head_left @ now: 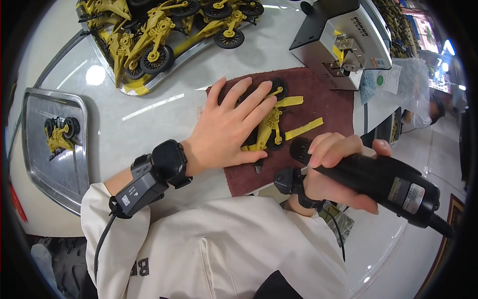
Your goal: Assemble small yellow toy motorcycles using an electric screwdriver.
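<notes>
"Where's your yellow plastic motorcycle model with black wheels point(269, 124)?"

"Beneath your left hand point(224, 122) — fingers fanned wide, touching it, its long axis running away from you."

"And your right hand point(334, 164)?"

"Wrapped round a black, corded cylindrical tool point(376, 183) — model leftward of it, your left hand nearer."

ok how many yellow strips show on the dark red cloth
2. The upper strip sticks out to the right of the toy bike; the lower strip lies below it, nearer the right hand. More may be hidden under the left hand.
</notes>
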{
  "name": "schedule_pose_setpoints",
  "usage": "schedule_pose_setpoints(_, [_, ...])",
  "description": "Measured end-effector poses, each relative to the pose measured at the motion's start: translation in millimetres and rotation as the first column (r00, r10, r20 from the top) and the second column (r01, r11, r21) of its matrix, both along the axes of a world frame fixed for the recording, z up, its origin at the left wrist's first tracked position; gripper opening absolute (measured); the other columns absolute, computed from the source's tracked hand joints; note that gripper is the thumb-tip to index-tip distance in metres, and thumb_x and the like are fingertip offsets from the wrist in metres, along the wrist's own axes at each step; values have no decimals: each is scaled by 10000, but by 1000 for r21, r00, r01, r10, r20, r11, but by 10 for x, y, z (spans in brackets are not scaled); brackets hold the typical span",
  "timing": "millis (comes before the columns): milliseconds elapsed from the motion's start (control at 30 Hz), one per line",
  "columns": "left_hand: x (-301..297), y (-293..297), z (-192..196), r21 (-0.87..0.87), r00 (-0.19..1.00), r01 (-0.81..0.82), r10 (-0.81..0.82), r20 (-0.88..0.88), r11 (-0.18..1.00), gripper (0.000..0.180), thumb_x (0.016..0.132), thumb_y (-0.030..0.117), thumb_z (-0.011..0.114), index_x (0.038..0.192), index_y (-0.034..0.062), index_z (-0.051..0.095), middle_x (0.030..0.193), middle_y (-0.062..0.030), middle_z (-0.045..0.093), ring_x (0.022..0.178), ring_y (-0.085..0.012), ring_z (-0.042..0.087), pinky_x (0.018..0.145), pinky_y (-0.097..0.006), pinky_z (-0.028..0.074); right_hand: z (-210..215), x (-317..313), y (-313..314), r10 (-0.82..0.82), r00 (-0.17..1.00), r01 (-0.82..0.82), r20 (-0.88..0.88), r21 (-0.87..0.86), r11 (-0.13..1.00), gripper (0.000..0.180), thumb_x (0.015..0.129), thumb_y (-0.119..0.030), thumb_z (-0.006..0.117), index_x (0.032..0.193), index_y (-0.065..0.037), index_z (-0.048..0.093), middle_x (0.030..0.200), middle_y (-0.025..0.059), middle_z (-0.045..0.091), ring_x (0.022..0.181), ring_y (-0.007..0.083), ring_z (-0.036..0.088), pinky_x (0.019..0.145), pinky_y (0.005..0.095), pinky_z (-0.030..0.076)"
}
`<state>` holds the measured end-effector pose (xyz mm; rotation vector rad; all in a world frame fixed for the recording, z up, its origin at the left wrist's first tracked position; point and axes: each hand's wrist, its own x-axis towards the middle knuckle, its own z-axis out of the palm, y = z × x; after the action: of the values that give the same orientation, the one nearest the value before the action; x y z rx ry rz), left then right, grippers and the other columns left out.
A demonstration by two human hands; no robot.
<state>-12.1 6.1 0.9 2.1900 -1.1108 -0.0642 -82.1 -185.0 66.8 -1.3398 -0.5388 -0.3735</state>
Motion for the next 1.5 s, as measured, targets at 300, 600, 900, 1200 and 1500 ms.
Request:
schedule_pose_setpoints(300, [44, -13, -14, 34, 1000, 14, -15, 23, 999, 892, 617, 542, 698, 1331, 98, 398, 1419, -81, 350, 1242, -324, 355, 1017, -543, 234, -96, 90, 50, -80, 994, 75, 78, 66, 995, 772, 759, -513, 675, 1242, -40, 304, 896, 240, 575, 640, 306, 580, 607, 426, 481])
schedule_pose_setpoints(600, [66, 7, 30, 39, 999, 35, -36, 16, 999, 872, 645, 535, 674, 1330, 74, 392, 1416, -115, 343, 1242, -337, 350, 1020, -546, 234, 625, 785, -345, -526, 844, 528, 109, 2, 849, 864, 734, -801, 407, 1165, -53, 442, 619, 78, 517, 517, 195, 497, 556, 371, 425])
schedule_pose_setpoints(900, [44, 104, 27, -2, 999, 24, -24, -28, 1000, 879, 631, 490, 705, 1332, 67, 385, 1423, -116, 330, 1250, -333, 343, 1031, -533, 225, 412, 1153, -285, -626, 769, 619, -128, -92, 780, 749, 815, -712, 408, 1144, -40, 398, 575, 88, 493, 448, 206, 482, 444, 318, 422])
schedule_pose_setpoints(1200, [69, 40, -15, -32, 998, 53, -52, 25, 998, 879, 645, 506, 695, 1337, 66, 380, 1425, -112, 329, 1239, -335, 348, 1029, -530, 228, 416, 578, -105, -481, 855, 477, 195, 69, 876, 962, 771, -780, 368, 1377, -50, 212, 621, 137, 538, 452, 232, 513, 441, 374, 427])
schedule_pose_setpoints(1500, [42, 36, 46, -26, 999, 41, -41, 11, 999, 880, 638, 516, 690, 1331, 65, 390, 1417, -124, 342, 1231, -341, 360, 1018, -534, 241, 637, 1277, -373, -820, 548, 837, 164, -87, 541, 673, 841, -672, 421, 1130, -64, 406, 605, 102, 545, 450, 200, 499, 453, 303, 436])
